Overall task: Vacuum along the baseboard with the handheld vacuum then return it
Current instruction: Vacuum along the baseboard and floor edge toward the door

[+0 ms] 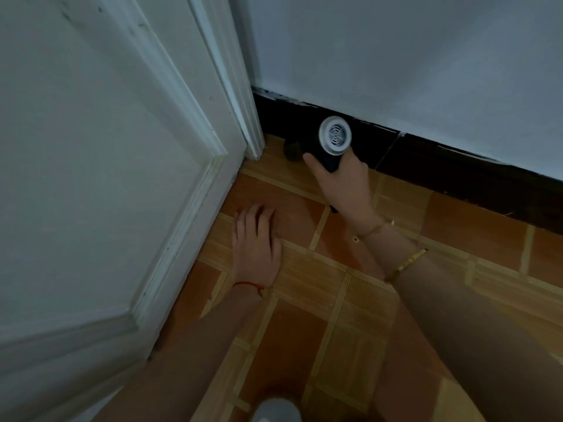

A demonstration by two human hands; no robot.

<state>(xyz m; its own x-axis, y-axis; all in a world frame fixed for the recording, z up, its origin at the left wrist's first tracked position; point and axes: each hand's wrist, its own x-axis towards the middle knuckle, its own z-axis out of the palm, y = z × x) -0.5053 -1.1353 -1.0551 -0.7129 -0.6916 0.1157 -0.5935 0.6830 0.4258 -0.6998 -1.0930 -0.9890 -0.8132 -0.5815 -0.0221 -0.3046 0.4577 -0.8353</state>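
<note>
A small black handheld vacuum with a round grey vented end cap points toward the corner where the black baseboard meets the white door frame. Its dark nozzle reaches left along the foot of the baseboard and is hard to make out against it. My right hand is wrapped around the vacuum's handle from below. My left hand lies flat on the orange floor tiles, fingers spread, holding nothing.
A white panelled door fills the left side, its edge close to my left forearm. The pale wall rises above the baseboard. A grey rounded object shows at the bottom edge. Orange tiled floor stretches to the right.
</note>
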